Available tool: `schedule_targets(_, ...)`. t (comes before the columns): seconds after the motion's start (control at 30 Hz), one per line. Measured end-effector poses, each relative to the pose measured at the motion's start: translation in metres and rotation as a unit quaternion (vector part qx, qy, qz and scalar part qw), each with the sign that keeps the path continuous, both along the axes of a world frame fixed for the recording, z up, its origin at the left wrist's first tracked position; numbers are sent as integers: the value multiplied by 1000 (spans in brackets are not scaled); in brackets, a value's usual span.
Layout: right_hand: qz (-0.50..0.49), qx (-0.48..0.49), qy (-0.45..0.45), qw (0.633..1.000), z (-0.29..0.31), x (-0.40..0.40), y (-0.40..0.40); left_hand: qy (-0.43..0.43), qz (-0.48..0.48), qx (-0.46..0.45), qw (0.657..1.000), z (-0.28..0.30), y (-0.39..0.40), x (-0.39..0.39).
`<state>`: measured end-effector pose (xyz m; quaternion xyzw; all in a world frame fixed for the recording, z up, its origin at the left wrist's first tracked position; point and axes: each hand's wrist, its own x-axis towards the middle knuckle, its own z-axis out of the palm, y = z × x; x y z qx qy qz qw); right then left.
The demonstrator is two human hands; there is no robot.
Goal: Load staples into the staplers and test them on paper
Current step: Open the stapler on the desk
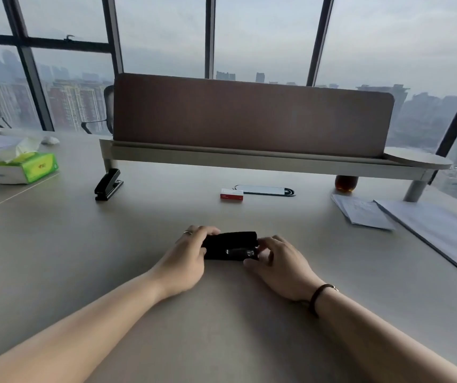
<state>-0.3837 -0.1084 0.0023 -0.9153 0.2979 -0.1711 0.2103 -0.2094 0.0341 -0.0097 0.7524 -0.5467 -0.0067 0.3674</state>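
Observation:
A black stapler (231,245) lies sideways on the desk in front of me, its metal part showing along the near side. My left hand (187,257) grips its left end, fingers curled over the top. My right hand (279,262) pinches its right end with curled fingers and thumb. A second black stapler (108,185) stands farther back on the left, its top raised. A small red and white staple box (231,194) lies at mid-desk behind the held stapler. Sheets of paper (365,212) lie at the right.
A brown divider on a raised shelf (249,157) crosses the back of the desk. A green tissue box (25,168) sits far left. A larger paper stack (443,230) lies at the right edge, a dark bottle (346,183) under the shelf, and a flat oval cover (264,190) behind the staple box.

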Motion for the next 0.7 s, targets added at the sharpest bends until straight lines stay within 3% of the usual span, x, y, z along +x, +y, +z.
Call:
schedule_targets(0.2, 38, 54, -51, 997, 3, -35, 5, -7, -35, 46, 998, 16, 9, -55)
schedule_targets(0.53, 133, 148, -72, 977, 5, -43, 5, -119, -41, -22, 992, 1, 10, -68)
schedule_targets(0.6, 136, 170, -70, 974, 6, -43, 5, -61, -48, -73, 994, 3, 9, -68)
schedule_targets(0.7, 124, 170, -72, 975, 6, -41, 3, 105, -23, -176, 978, 8, 10, -60)
